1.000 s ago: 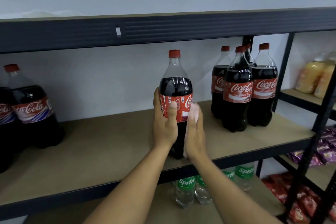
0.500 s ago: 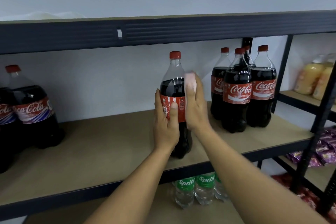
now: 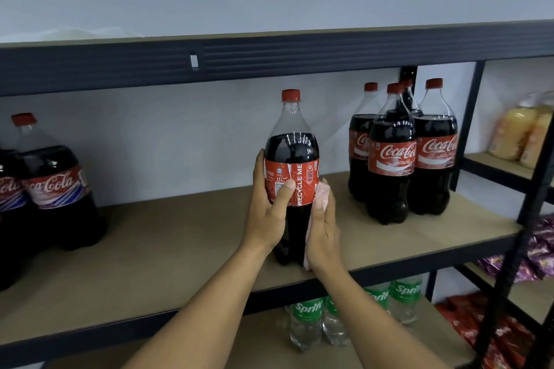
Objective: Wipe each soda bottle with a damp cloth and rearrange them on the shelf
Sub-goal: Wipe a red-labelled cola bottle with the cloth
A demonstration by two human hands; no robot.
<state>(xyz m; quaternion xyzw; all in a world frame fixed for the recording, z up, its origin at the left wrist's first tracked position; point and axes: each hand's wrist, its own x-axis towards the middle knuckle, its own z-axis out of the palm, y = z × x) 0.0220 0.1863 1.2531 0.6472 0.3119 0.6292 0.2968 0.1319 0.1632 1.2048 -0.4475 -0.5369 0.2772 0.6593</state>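
Observation:
A tall cola bottle (image 3: 292,147) with a red cap and red label stands upright near the front edge of the brown shelf board (image 3: 168,237). My left hand (image 3: 268,210) grips its left side, thumb across the label. My right hand (image 3: 322,231) presses a pale pink cloth (image 3: 320,193) flat against the bottle's lower right side, fingers straight. A cluster of several cola bottles (image 3: 398,153) stands to the right on the same shelf. Two more cola bottles (image 3: 51,183) stand at the far left.
A dark metal beam (image 3: 269,57) of the shelf above runs overhead. Sprite bottles (image 3: 308,320) stand on the shelf below. A black upright post (image 3: 521,219) is at the right, with yellow drink bottles (image 3: 515,135) and snack packs (image 3: 539,252) beyond it.
My right hand with the cloth has slid down from the bottle's shoulder to its lower right side. The bottle has turned a little, showing more of the label's back. My left hand keeps its grip.

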